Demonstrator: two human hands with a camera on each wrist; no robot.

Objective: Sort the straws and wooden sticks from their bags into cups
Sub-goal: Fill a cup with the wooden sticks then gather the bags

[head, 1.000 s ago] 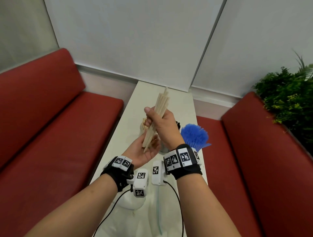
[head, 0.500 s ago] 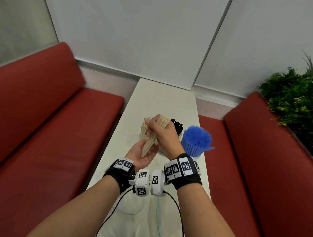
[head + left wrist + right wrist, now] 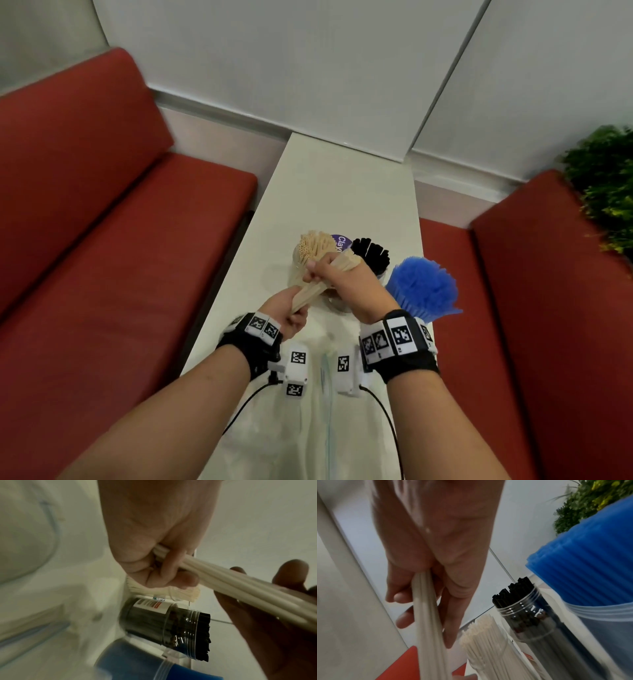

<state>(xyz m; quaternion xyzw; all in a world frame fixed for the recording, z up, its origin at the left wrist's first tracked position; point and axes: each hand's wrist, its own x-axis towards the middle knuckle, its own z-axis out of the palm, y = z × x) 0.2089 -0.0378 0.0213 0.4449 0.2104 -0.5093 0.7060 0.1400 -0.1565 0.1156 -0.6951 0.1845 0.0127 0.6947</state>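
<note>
My right hand (image 3: 325, 270) grips a bundle of pale wooden sticks (image 3: 318, 287) near its upper end, slanting above the cups. In the right wrist view its fingers (image 3: 402, 597) curl round the sticks (image 3: 428, 622). My left hand (image 3: 294, 310) is closed round the bundle's lower end; its fingers (image 3: 291, 572) show dark behind the sticks (image 3: 240, 582). Just beyond stand a clear cup of beige straws (image 3: 310, 246), a clear jar of black straws (image 3: 371, 255) and a cup of blue straws (image 3: 424, 287).
The narrow white table (image 3: 342, 185) runs between two red benches (image 3: 120, 222). Clear plastic bags (image 3: 308, 428) lie on its near end under my wrists. A purple-labelled lid (image 3: 341, 241) sits behind the beige straws. A green plant (image 3: 606, 181) is at the far right.
Both hands brought the stick bundle down closer to the cups. The left hand, open under the stick ends before, has closed round them.
</note>
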